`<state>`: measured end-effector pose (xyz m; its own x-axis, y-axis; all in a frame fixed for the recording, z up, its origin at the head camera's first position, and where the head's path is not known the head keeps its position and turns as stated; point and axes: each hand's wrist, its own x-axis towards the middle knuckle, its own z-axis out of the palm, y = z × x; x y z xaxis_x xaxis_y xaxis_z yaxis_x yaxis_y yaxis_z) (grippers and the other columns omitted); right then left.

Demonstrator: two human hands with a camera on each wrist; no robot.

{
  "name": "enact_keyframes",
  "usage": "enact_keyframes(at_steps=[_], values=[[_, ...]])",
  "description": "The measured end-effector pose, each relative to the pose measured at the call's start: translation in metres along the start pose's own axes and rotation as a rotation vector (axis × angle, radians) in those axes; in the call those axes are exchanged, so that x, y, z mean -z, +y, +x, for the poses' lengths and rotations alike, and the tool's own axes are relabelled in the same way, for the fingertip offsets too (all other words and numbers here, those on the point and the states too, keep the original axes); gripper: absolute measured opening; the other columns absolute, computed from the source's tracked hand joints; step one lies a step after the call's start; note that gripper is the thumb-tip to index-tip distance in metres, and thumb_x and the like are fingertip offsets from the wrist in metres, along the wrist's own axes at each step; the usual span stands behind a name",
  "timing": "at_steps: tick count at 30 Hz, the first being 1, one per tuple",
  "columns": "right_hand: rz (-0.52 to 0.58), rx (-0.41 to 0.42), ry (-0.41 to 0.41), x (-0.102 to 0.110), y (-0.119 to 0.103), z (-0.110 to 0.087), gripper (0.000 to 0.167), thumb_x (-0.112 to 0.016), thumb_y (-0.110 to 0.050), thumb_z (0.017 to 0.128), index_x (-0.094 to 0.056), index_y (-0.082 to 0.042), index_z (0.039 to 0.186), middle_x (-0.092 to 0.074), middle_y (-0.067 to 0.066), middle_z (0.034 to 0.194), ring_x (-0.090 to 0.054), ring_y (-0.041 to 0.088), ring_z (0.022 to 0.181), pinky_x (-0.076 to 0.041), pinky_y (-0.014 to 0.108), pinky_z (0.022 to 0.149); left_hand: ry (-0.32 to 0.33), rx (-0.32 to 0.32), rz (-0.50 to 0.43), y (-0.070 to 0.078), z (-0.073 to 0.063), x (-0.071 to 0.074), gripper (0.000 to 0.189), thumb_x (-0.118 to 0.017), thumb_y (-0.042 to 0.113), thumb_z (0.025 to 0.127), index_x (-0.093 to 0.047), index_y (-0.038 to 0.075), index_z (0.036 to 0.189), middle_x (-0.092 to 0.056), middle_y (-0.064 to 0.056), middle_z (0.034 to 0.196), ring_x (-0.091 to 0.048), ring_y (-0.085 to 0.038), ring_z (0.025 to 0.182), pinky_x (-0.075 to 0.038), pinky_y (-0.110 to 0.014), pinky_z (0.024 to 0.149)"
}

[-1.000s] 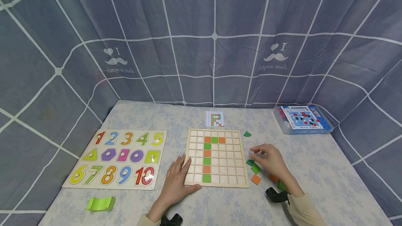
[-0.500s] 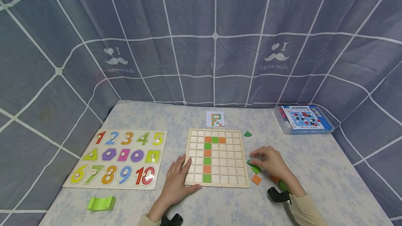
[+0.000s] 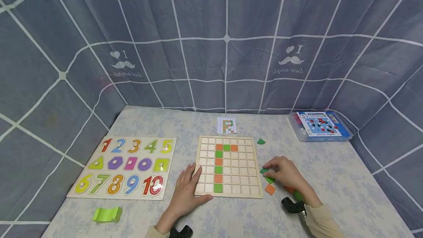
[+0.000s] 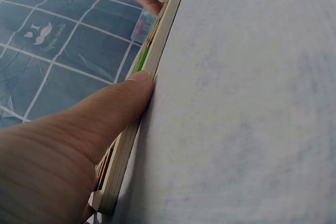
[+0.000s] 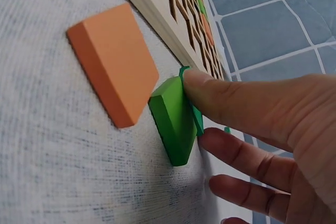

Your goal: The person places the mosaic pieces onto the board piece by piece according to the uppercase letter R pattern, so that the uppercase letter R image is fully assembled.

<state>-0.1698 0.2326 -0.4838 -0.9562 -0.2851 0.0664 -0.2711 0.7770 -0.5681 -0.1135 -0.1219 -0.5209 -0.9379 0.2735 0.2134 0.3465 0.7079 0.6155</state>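
Observation:
My left hand [image 3: 187,188] rests at the lower left corner of a wooden grid board [image 3: 244,195], its fingers along the left side and its thumb at the front edge. Orange and light green square tiles on the board form a column with a short row at its top. Right of the board, my right hand [image 3: 285,172] pinches a dark green quarter-circle piece [image 5: 192,100] between thumb and finger. Directly beside that piece lies a light green square tile [image 5: 176,119]. An orange square tile [image 3: 270,189] is just nearer to me.
More orange and green pieces lie partly under my right wrist. Another dark green piece [image 3: 261,141] lies farther back. Behind the board is a pattern card [image 3: 226,125]. A number puzzle [image 3: 122,168] and green block [image 3: 107,214] are at left, a plastic box [image 3: 320,126] at back right.
My right hand has lowered slightly toward me, its thumb and finger coming together on the dark green quarter-circle piece, which has shifted a little. The left hand stays in place.

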Motion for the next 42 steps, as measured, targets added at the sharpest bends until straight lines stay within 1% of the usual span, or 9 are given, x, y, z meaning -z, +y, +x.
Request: enact_keyframes(at_steps=[7, 13, 18, 21, 29, 32, 36, 40, 42], values=[[-0.055, -0.047, -0.013, 0.000, -0.003, 0.005, 0.012, -0.082, -0.018, 0.073, -0.076, -0.018, 0.084, -0.060, -0.010, 0.079, -0.045, 0.013, 0.072, -0.038, 0.032, 0.064, -0.003, 0.003, -0.005, 0.000, 0.000, 0.000, 0.094, -0.079, 0.048, 0.071, -0.041, 0.000, 0.142, -0.028, -0.023, 0.148, -0.017, -0.040, 0.139, -0.013, -0.054, 0.108], [-0.131, -0.056, -0.082, 0.006, -0.010, 0.011, 0.012, -0.083, -0.020, 0.073, -0.071, -0.020, 0.078, -0.056, -0.011, 0.073, -0.042, 0.014, 0.069, -0.035, 0.032, 0.061, -0.003, 0.005, -0.006, 0.001, -0.001, 0.001, 0.094, -0.079, 0.048, 0.071, -0.041, 0.000, 0.142, -0.028, -0.023, 0.149, -0.017, -0.039, 0.139, -0.013, -0.054, 0.108], [-0.160, -0.050, -0.144, 0.009, -0.013, 0.016, 0.019, -0.082, -0.018, 0.074, -0.063, -0.019, 0.074, -0.051, -0.009, 0.066, -0.042, 0.014, 0.068, -0.036, 0.032, 0.061, -0.012, 0.007, -0.002, 0.001, 0.000, 0.001, 0.094, -0.079, 0.049, 0.072, -0.041, 0.000, 0.143, -0.028, -0.023, 0.149, -0.016, -0.039, 0.139, -0.013, -0.053, 0.109], [-0.117, -0.066, -0.165, 0.009, -0.012, 0.017, 0.022, -0.083, -0.016, 0.073, -0.061, -0.017, 0.074, -0.050, -0.006, 0.064, -0.043, 0.015, 0.064, -0.036, 0.031, 0.058, -0.019, 0.009, -0.006, 0.001, 0.000, 0.000, 0.094, -0.078, 0.050, 0.072, -0.040, 0.001, 0.143, -0.027, -0.023, 0.149, -0.016, -0.038, 0.139, -0.012, -0.053, 0.109], [0.176, -0.102, -0.214, 0.009, -0.001, 0.017, 0.015, -0.079, -0.011, 0.077, -0.064, -0.010, 0.080, -0.055, -0.001, 0.069, -0.048, 0.016, 0.063, -0.040, 0.030, 0.058, -0.024, 0.011, -0.009, 0.001, 0.000, -0.001, 0.094, -0.077, 0.051, 0.072, -0.041, 0.001, 0.143, -0.027, -0.022, 0.149, -0.015, -0.038, 0.139, -0.012, -0.053, 0.109], [0.229, -0.103, -0.192, 0.010, 0.001, 0.021, 0.010, -0.075, -0.013, 0.082, -0.068, -0.008, 0.085, -0.056, -0.001, 0.071, -0.047, 0.016, 0.064, -0.038, 0.028, 0.058, -0.021, 0.015, -0.008, 0.001, 0.000, 0.000, 0.095, -0.077, 0.051, 0.072, -0.040, 0.001, 0.144, -0.027, -0.022, 0.149, -0.015, -0.038, 0.139, -0.012, -0.054, 0.109], [0.241, -0.082, -0.107, 0.008, 0.000, 0.031, 0.007, -0.071, -0.014, 0.086, -0.069, -0.009, 0.089, -0.055, 0.000, 0.073, -0.045, 0.016, 0.064, -0.037, 0.028, 0.056, -0.012, 0.012, -0.005, 0.001, 0.000, 0.001, 0.094, -0.078, 0.049, 0.072, -0.040, 0.001, 0.144, -0.027, -0.022, 0.149, -0.015, -0.039, 0.139, -0.013, -0.054, 0.108], [0.267, -0.050, -0.023, 0.003, -0.008, 0.043, 0.009, -0.071, -0.012, 0.086, -0.067, -0.006, 0.092, -0.056, 0.001, 0.075, -0.048, 0.016, 0.063, -0.040, 0.030, 0.055, -0.005, 0.002, 0.002, 0.001, 0.000, 0.001, 0.094, -0.079, 0.048, 0.072, -0.041, 0.000, 0.143, -0.027, -0.023, 0.149, -0.016, -0.039, 0.139, -0.013, -0.054, 0.109], [0.271, -0.052, 0.007, 0.000, -0.013, 0.050, 0.011, -0.071, -0.012, 0.086, -0.066, -0.005, 0.092, -0.058, 0.000, 0.075, -0.051, 0.016, 0.064, -0.042, 0.031, 0.056, -0.006, 0.000, 0.004, 0.001, 0.000, 0.001, 0.094, -0.079, 0.048, 0.072, -0.041, 0.001, 0.143, -0.027, -0.022, 0.149, -0.016, -0.039, 0.139, -0.013, -0.053, 0.109]])
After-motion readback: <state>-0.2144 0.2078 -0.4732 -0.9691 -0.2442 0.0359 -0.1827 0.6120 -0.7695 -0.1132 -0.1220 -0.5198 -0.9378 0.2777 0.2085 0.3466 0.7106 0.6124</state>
